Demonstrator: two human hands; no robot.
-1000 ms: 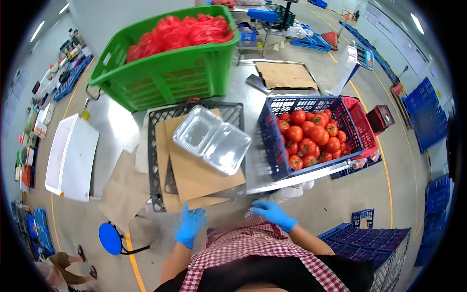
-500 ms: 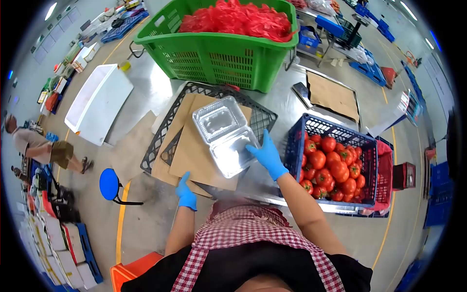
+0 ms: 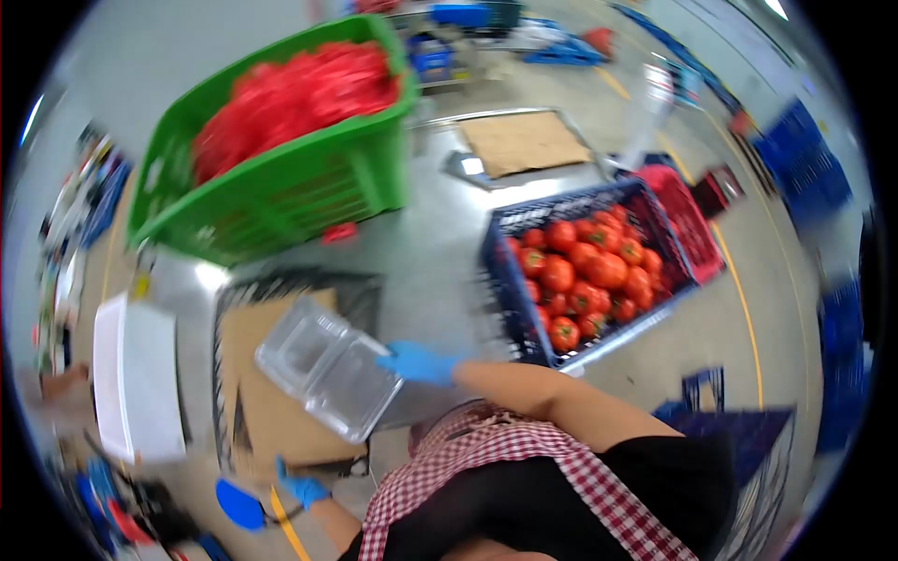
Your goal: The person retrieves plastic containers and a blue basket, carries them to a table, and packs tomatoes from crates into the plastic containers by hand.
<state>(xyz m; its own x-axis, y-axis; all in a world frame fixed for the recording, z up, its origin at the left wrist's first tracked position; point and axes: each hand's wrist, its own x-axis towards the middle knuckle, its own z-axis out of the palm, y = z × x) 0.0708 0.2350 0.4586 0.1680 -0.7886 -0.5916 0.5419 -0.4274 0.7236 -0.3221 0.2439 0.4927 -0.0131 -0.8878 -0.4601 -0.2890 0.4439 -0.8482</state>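
A clear plastic clamshell box lies with its lid spread open on brown cardboard sheets. My right hand, in a blue glove, has its fingers pinched on the clamshell's right edge. Beneath the cardboard is a black plastic grid. At the cardboard's lower left edge is my left hand, also gloved in blue, with thumb and fingers apart and nothing visible in it. To the right of my right hand stands a dark blue crate full of red tomatoes.
A large green crate of red netting stands on the metal table. Another cardboard piece lies at the back near a phone. A white box is at left, a blue stool lower left.
The view has swung to the right and is blurred. Both hands keep about the same places, the right at the clamshell's edge and the left by the cardboard's edge.
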